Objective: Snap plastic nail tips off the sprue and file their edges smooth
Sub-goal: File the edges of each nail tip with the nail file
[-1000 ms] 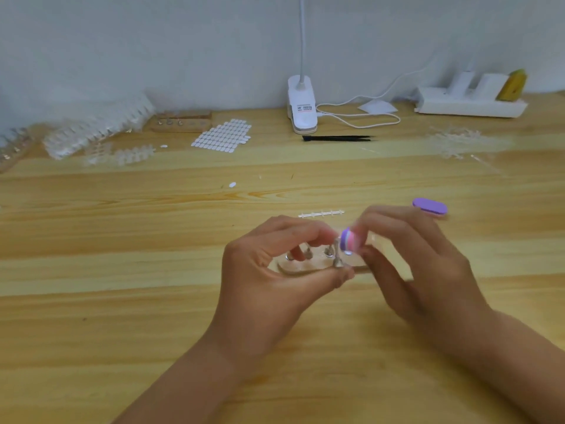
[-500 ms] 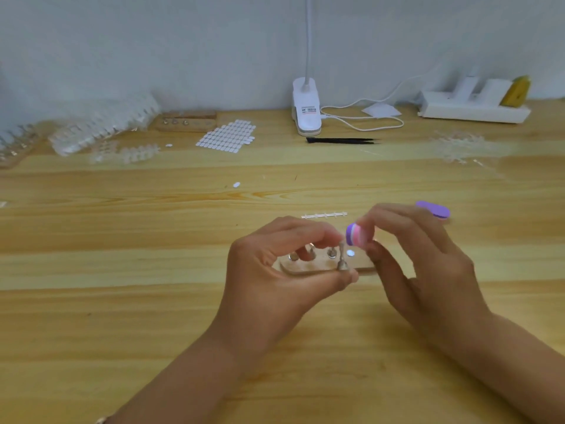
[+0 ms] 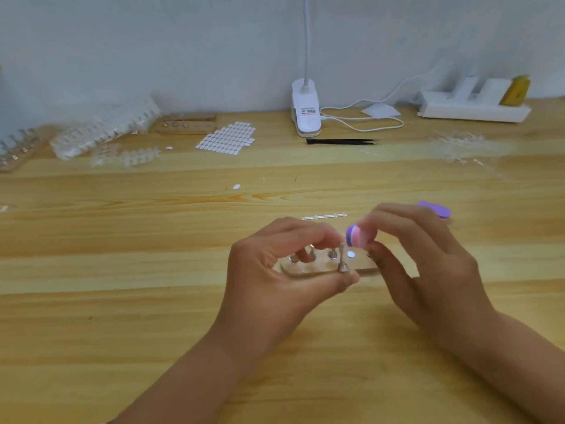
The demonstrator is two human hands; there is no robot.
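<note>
Shifted slightly toward one o'clock, the file block [image 3: 357, 236] pinched in the right hand [image 3: 428, 264] sits beside the metal peg [image 3: 341, 261] the left hand [image 3: 275, 270] pinches — likely mid-stroke; nail tip too small to see.

Nail file [image 3: 357, 237] in the right hand [image 3: 428, 264] — lifted slightly and drawn off the left hand's [image 3: 275, 276] fingertips [image 3: 330, 238]. Its layered purple edge is turned more to view; a pale disc [image 3: 351, 254] on the wooden base [image 3: 305, 268] — covered a second ago — now shows.
</note>
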